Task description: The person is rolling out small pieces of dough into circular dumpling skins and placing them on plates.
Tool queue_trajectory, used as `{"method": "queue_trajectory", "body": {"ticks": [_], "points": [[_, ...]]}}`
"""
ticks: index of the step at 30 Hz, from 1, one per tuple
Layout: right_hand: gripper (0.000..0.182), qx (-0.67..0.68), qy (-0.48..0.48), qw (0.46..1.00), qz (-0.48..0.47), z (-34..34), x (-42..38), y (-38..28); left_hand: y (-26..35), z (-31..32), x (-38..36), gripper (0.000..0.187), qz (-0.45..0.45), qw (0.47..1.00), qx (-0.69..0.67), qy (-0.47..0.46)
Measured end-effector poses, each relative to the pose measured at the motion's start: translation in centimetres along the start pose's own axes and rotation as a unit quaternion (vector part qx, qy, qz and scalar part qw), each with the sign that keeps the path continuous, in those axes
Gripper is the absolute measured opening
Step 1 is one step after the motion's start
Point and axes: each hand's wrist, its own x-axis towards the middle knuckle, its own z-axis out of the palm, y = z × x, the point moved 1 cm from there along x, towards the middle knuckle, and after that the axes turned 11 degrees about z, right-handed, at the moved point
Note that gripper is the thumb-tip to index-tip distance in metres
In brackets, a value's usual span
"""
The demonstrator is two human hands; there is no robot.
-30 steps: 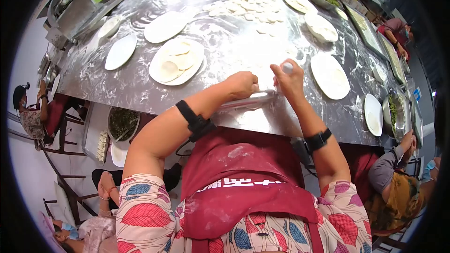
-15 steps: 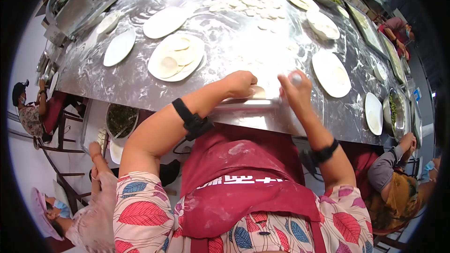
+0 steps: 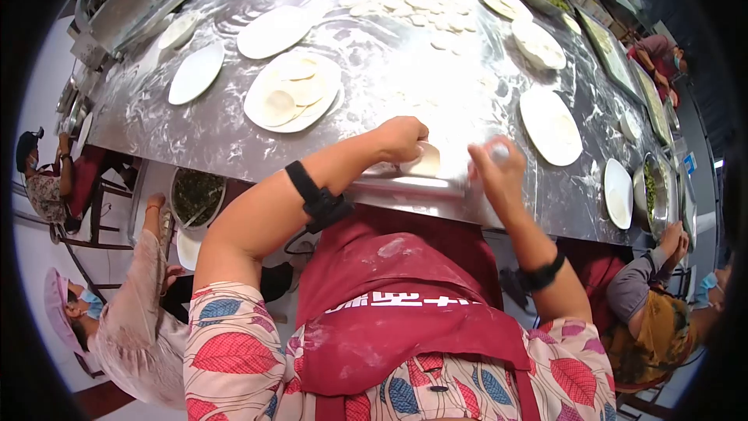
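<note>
My left hand (image 3: pixel 401 140) is closed at the near side of the table, its fingertips pinching the edge of a thin round dough wrapper (image 3: pixel 423 162). To its right, my right hand (image 3: pixel 499 171) is smeared by motion. Its fingers are curled round a pale rod with a rounded end, which looks like a rolling pin (image 3: pixel 498 153); most of it is hidden. Left of my hands, an oval white plate (image 3: pixel 257 114) holds several rolled wrappers (image 3: pixel 280 107). Many flattened dough pieces (image 3: pixel 421 4) lie on the floured steel table (image 3: pixel 366 78) farther back.
White oval plates (image 3: pixel 197 74) stand on both sides, one nearer plate (image 3: pixel 551 129) right of my hand. A bowl of green filling (image 3: pixel 199 195) sits lower left beside a seated co-worker (image 3: pixel 128 304). Another co-worker (image 3: pixel 647 288) sits at right near a metal bowl (image 3: pixel 662 191).
The wrapper by my left hand shows more of its face. My right hand has shifted slightly down and right. The lower-left co-worker's arm and body have moved.
</note>
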Motion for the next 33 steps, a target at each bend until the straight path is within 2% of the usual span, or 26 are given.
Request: {"method": "queue_trajectory", "body": {"ticks": [2,4,7,8,11,14,15,17,20,23,24,25,28,29,32,33], "points": [[0.019,0.068,-0.009,0.998,0.0,-0.2,-1.7,0.8,0.2,-0.3,-0.8,0.019,-0.019,0.997,-0.071,0.005],[0.02,0.008,0.008,1.0,-0.001,0.3,0.2,0.0,1.1,-0.4,-1.3,0.019,-0.014,0.995,-0.093,-0.018],[0.021,0.019,0.013,0.999,-0.029,2.1,4.9,-0.3,1.1,-0.1,-0.1,0.02,-0.008,0.999,-0.022,0.044],[0.021,0.036,0.002,0.999,-0.026,2.4,5.7,-0.1,1.1,0.0,0.3,0.02,-0.016,0.999,-0.023,0.032],[0.021,-0.02,0.013,0.999,-0.033,1.4,3.7,-0.7,1.1,0.0,0.7,0.022,-0.038,0.999,-0.032,-0.007],[0.02,0.031,0.001,0.999,0.016,0.0,-1.1,0.1,0.3,0.6,-0.1,0.023,-0.002,1.0,0.009,0.023],[0.02,0.019,0.005,1.0,0.002,0.0,-0.9,0.1,0.4,0.5,-0.4,0.024,-0.027,0.999,-0.031,0.029],[0.02,0.004,0.023,1.0,-0.016,0.1,-0.6,0.0,0.9,0.2,-1.0,0.022,-0.017,0.999,-0.027,0.015],[0.022,-0.021,0.025,0.999,-0.04,1.7,4.0,-0.5,1.2,-0.1,-0.4,0.021,-0.03,0.999,-0.017,0.02],[0.023,-0.021,0.016,0.999,-0.027,2.3,5.1,-1.0,1.1,0.2,0.3,0.021,-0.04,0.997,-0.054,0.026],[0.022,-0.017,0.014,0.999,-0.025,1.9,4.6,-1.1,1.0,0.2,0.4,0.022,-0.039,0.996,-0.074,0.026],[0.022,-0.015,0.011,1.0,-0.021,1.1,3.1,-0.7,1.2,0.2,0.2,0.019,-0.026,0.999,-0.023,0.02],[0.022,0.036,0.004,0.999,0.018,-0.1,-1.7,0.4,0.3,0.5,-0.3,0.018,-0.007,0.998,-0.058,0.037],[0.022,0.06,-0.001,0.998,0.011,-0.1,-2.2,0.5,0.2,0.3,-0.7,0.019,-0.05,0.991,-0.125,0.007],[0.023,-0.013,0.024,0.999,-0.037,0.8,1.7,-0.4,0.7,-0.3,-0.9,0.019,-0.014,0.998,-0.055,-0.027],[0.024,-0.007,0.034,0.999,-0.037,1.6,3.6,-0.6,1.5,-1.0,-1.0,0.018,-0.027,0.999,-0.04,-0.017]]}}
